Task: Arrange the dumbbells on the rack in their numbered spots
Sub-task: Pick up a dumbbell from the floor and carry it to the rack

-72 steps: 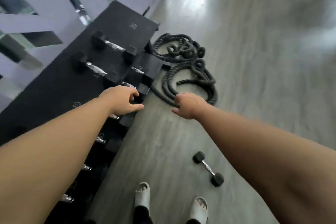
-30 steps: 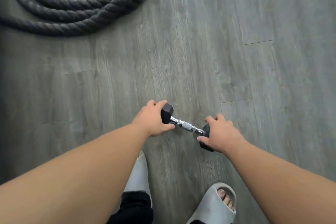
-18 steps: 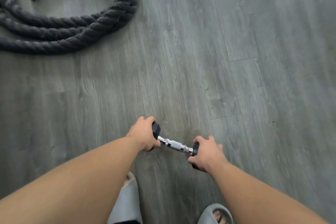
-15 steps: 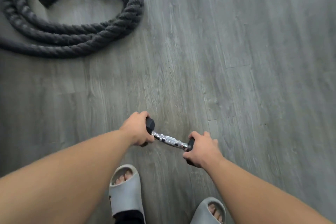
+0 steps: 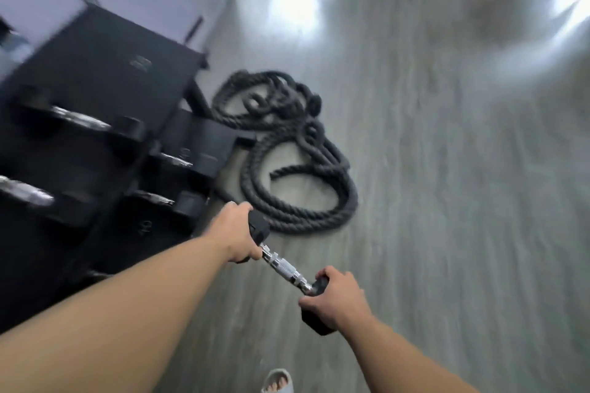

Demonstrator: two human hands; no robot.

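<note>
Dumbbell (image 5: 282,266) sits in our two hands at lower centre of the frame, above the grey floor (image 5: 447,201). Our left hand (image 5: 236,236) has its grip clamped on the upper black head, and our right hand (image 5: 335,300) has its grip clamped on the lower head, leaving the chrome handle bare. Its long axis runs diagonally, upper left to lower right. At the left, the black rack (image 5: 95,73) holds several blurred dumbbells (image 5: 79,121). A coiled rope (image 5: 297,169) lies beside the rack.
</note>
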